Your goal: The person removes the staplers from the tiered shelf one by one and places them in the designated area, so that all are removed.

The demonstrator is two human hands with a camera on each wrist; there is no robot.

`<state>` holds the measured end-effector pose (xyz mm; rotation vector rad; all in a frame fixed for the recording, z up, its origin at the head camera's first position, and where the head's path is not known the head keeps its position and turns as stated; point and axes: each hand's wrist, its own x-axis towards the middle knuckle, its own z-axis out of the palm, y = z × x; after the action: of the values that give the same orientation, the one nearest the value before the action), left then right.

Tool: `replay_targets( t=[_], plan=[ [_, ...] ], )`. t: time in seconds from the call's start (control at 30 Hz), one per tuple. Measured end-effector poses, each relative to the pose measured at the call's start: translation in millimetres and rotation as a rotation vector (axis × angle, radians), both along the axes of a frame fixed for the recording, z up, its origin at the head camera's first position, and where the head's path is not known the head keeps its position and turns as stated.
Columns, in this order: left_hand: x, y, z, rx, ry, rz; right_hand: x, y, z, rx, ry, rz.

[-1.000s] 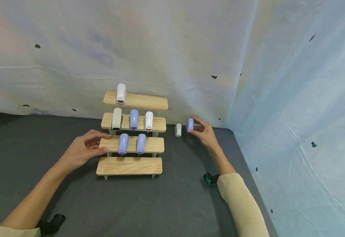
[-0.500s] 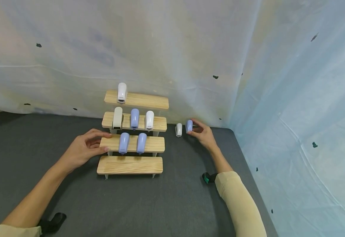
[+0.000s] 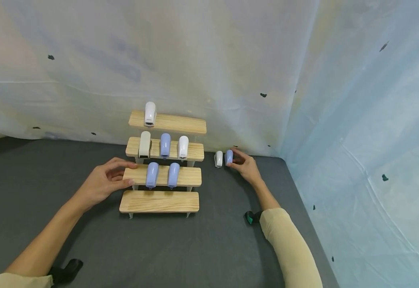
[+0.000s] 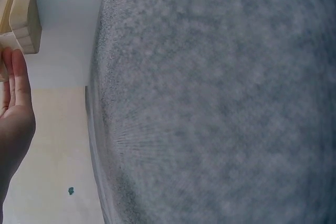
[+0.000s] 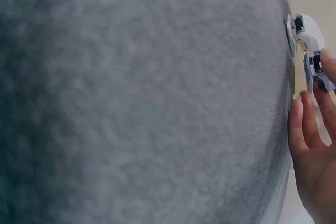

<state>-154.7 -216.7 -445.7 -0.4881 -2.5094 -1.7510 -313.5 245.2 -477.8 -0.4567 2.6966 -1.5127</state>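
My left hand [image 3: 103,182] grips the left end of a tiered wooden shelf stand [image 3: 159,201], thumb at the front edge of a middle step and index finger at its back. My right hand [image 3: 247,168] pinches a small lavender stapler [image 3: 229,157] between thumb and fingers. Just left of it a small white stapler [image 3: 218,159] stands on the dark tabletop. In the right wrist view the held lavender stapler [image 5: 309,72] hangs near the white stapler [image 5: 312,31]. At the edge of the left wrist view, my left fingers [image 4: 20,69] touch the wood.
On the stand's steps sit a white stapler [image 3: 150,113] at the top, a beige stapler [image 3: 144,145], a lavender stapler [image 3: 165,145] and a white stapler [image 3: 183,147] below, then two lavender staplers [image 3: 152,174]. A pale curtain [image 3: 209,72] hangs behind and to the right.
My right hand has brought the lavender stapler slightly left and down, closer to the white stapler on the table. My left hand keeps its grip on the stand.
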Motion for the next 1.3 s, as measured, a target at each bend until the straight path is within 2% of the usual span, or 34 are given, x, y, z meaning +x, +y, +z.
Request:
replay_targets(
  t=[0.23,0.7,1.1,1.3],
  plan=[
    [-1.1,-0.4,0.6,0.001,-0.004,0.006,-2.3,-2.6,-2.7,-0.011,0.004,-0.007],
    [-1.0,1.5,0.3,0.014,-0.003,-0.006,-2.6,-1.5,-3.9,0.066,0.019,-0.028],
    [-1.1,-0.4,-0.3,0.024,-0.018,-0.004,-1.6,1.1,-5.6,-0.007,-0.027,0.007],
    [-0.9,-1.6,-0.9,0.019,-0.03,0.001,1.1,0.5,-2.8,-0.056,-0.009,-0.029]
  ],
)
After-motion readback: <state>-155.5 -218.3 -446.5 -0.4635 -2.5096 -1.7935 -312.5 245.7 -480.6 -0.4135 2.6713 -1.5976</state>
